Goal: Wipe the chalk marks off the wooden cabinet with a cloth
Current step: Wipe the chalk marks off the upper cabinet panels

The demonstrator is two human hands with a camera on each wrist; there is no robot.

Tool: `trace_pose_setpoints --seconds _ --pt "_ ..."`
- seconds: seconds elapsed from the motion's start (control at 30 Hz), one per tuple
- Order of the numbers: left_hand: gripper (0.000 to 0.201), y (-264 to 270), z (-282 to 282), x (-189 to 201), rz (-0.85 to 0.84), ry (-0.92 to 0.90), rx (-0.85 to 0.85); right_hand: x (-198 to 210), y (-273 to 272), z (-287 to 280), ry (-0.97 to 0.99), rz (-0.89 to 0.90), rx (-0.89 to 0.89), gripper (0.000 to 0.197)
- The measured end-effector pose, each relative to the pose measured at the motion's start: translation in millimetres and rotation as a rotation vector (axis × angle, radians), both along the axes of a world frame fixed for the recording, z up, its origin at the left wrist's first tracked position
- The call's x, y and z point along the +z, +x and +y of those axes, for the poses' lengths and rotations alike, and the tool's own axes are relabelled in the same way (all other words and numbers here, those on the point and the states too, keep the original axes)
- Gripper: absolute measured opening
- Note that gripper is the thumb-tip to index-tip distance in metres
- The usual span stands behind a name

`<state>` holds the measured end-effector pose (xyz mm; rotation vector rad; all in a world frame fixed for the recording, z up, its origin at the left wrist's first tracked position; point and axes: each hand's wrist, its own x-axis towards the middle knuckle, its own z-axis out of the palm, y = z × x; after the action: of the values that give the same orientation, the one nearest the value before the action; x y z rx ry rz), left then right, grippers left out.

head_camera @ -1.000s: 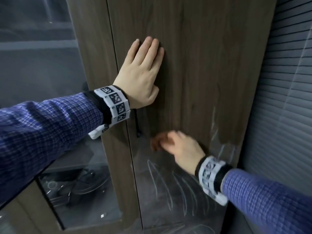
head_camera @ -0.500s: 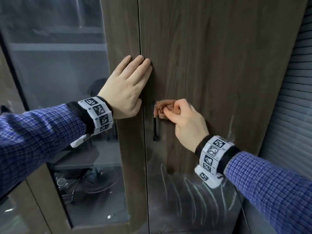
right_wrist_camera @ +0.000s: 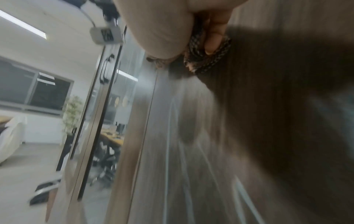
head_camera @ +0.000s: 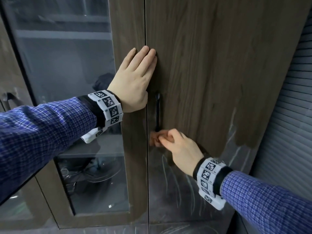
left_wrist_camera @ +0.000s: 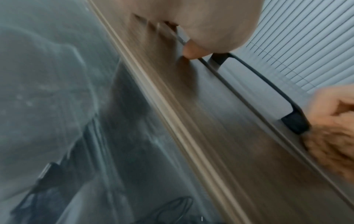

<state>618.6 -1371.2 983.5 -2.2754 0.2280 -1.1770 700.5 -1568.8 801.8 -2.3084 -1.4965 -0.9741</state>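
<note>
A dark wooden cabinet door (head_camera: 211, 68) fills the middle of the head view. White chalk marks (head_camera: 182, 179) streak its lower part and its right edge (head_camera: 233, 125). My right hand (head_camera: 179, 146) grips a bunched orange-brown cloth (head_camera: 154, 138) and holds it against the door just below the black handle (head_camera: 157, 112). In the left wrist view the cloth (left_wrist_camera: 333, 151) shows beside the handle's lower end (left_wrist_camera: 295, 122). The cloth (right_wrist_camera: 210, 60) shows under my curled fingers in the right wrist view. My left hand (head_camera: 135, 80) lies flat, fingers straight, across the seam between the two doors.
Left of the wooden door is a glass-fronted door (head_camera: 67, 81) with shelves and dark cables (head_camera: 91, 173) behind it. Slatted grey blinds (head_camera: 287, 132) run down the right side. The glass reflects an office room (right_wrist_camera: 47, 91).
My right hand moved the cloth up beside the handle, then down to just below it. My left hand stayed flat on the door seam. The head view shifted left.
</note>
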Motion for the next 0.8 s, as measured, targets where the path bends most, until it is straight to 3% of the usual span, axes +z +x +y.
trace_pose_setpoints --seconds 0.13,0.23,0.33,0.4,0.47,0.63,0.7,0.8 --pt "0.086 3.8 -1.0 -4.6 -0.008 -0.034 -0.008 -2.6 -3.1 16.2 -0.012 -0.037 0.026 0.036" --pt "0.084 5.7 -1.3 -6.3 -0.015 -0.036 0.002 -56.4 -3.9 19.8 -0.179 -0.033 0.041 0.042" --pt "0.083 5.3 -2.4 -4.3 -0.008 -0.034 -0.008 -122.8 -9.9 13.3 -0.473 0.062 0.019 0.048" --pt "0.083 5.6 -0.9 -2.9 -0.006 -0.028 -0.014 -138.0 -9.2 4.6 -0.552 0.081 0.017 0.049" --pt "0.082 6.5 -0.1 -4.3 -0.017 -0.022 -0.016 -117.2 -4.4 1.7 -0.465 0.017 0.033 0.052" --pt "0.082 10.6 -7.2 -9.1 -0.029 -0.06 0.017 -13.8 11.7 -4.4 -0.054 -0.101 0.044 0.043" --pt "0.085 9.0 -11.5 -9.3 -0.027 -0.079 0.045 -7.8 20.4 -12.7 -0.036 -0.114 0.041 0.045" --pt "0.087 1.5 -27.2 -6.0 -0.033 -0.135 0.092 -42.5 28.9 -30.0 -0.129 -0.093 0.059 0.045"
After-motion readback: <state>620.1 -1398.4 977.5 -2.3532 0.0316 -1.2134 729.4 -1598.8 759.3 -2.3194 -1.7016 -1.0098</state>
